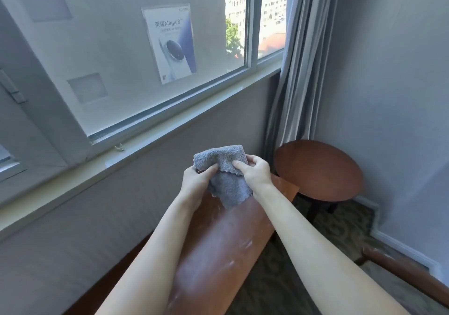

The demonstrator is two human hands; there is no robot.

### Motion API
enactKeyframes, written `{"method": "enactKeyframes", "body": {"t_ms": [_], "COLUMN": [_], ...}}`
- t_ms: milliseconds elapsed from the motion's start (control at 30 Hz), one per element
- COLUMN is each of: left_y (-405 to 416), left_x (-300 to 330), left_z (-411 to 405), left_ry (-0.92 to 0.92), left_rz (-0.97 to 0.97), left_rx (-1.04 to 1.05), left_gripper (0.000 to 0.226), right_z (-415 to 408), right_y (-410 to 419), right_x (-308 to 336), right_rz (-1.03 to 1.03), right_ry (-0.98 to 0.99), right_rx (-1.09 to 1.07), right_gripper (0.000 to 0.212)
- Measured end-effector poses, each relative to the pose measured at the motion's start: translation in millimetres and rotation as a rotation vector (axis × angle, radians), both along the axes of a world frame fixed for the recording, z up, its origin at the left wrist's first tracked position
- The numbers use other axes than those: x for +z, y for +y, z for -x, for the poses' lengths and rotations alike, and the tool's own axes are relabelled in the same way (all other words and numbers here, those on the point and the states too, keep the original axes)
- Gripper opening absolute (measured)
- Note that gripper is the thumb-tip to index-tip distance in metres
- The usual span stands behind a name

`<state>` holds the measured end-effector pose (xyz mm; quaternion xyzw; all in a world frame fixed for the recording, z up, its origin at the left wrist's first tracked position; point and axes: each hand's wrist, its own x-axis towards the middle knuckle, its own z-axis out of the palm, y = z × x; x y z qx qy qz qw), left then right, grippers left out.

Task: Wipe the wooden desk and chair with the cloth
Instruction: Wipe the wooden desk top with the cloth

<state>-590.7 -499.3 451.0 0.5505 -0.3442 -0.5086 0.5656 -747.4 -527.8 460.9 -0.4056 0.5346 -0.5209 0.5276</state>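
A grey fluffy cloth (224, 168) is held up in the air between both hands, above the far end of a long reddish-brown wooden desk top (218, 254). My left hand (196, 181) pinches the cloth's left side. My right hand (255, 171) pinches its right side with thumb and fingers. The lower part of the cloth hangs down between my wrists. The desk surface shows pale dusty smears. A round wooden seat or stool (320, 168) stands past the desk's far end, in the corner.
A wall with a window sill (136, 144) runs along the left of the desk. A grey curtain (298, 71) hangs in the corner. Patterned carpet (340, 232) lies to the right. A wooden chair arm (403, 271) shows at the lower right.
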Motion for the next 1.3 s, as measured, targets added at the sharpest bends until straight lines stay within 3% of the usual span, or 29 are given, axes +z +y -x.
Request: {"method": "enactKeyframes", "body": {"t_ms": [500,733,900,1167,1300], "left_y": [-138.8,-190.3,-229.3,-257.3,-249.7], "left_x": [-110.5,-201.2,-275.5,-373.4,-411.0], "left_z": [42.2,48.3,44.4,41.0,18.6], "left_ry": [-0.262,-0.589,-0.642,-0.769,-1.188], "left_rz": [-0.089,-0.128,-0.141,-0.138,-0.234], "left_rx": [0.060,0.121,0.074,-0.019,-0.047], "left_gripper": [0.009,0.018,0.019,0.016,0.047], "right_z": [44.3,46.7,50.8,48.5,41.0], "right_y": [-147.8,-199.6,-236.4,-260.7,-264.3], "right_x": [-128.1,-224.5,-305.0,-399.2,-422.5], "right_rz": [-0.115,-0.177,-0.117,-0.098,0.035], "right_ry": [0.134,0.157,0.237,0.605,0.992], "right_rx": [0.021,0.063,0.039,0.075,0.117], "right_gripper": [0.037,0.033,0.020,0.021,0.042]}}
